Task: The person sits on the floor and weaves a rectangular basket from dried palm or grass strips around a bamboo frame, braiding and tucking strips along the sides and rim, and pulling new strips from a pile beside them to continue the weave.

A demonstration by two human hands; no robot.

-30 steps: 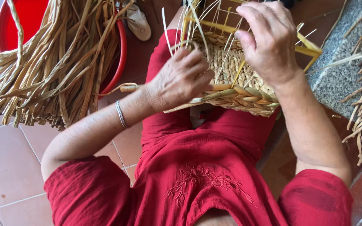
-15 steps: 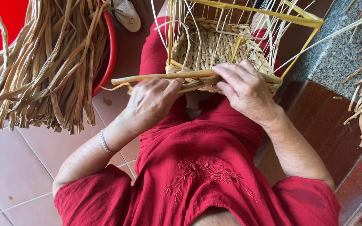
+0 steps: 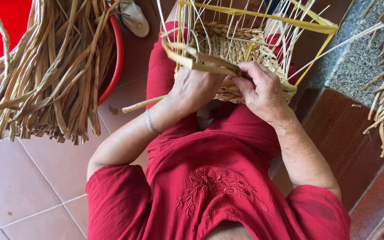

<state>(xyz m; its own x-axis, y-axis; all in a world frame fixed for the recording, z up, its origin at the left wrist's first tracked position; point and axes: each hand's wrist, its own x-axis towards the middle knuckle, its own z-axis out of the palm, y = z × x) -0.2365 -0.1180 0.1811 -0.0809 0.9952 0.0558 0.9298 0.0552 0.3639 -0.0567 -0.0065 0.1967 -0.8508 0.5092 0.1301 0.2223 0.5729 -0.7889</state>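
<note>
A red tub holds dried straw. A shoe lies beside it on floor tiles.

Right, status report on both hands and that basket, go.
Left hand and right hand both pinch a flat straw strand. Half-woven basket on lap, inside yellow frame. Upright stakes crowd the rim.

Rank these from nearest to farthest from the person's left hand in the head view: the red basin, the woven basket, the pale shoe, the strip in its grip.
1. Strip: in the left hand itself.
2. Woven basket: just beyond, on the lap.
3. Pale shoe: up and left, on the floor.
4. Red basin: far left, holding straw.
</note>
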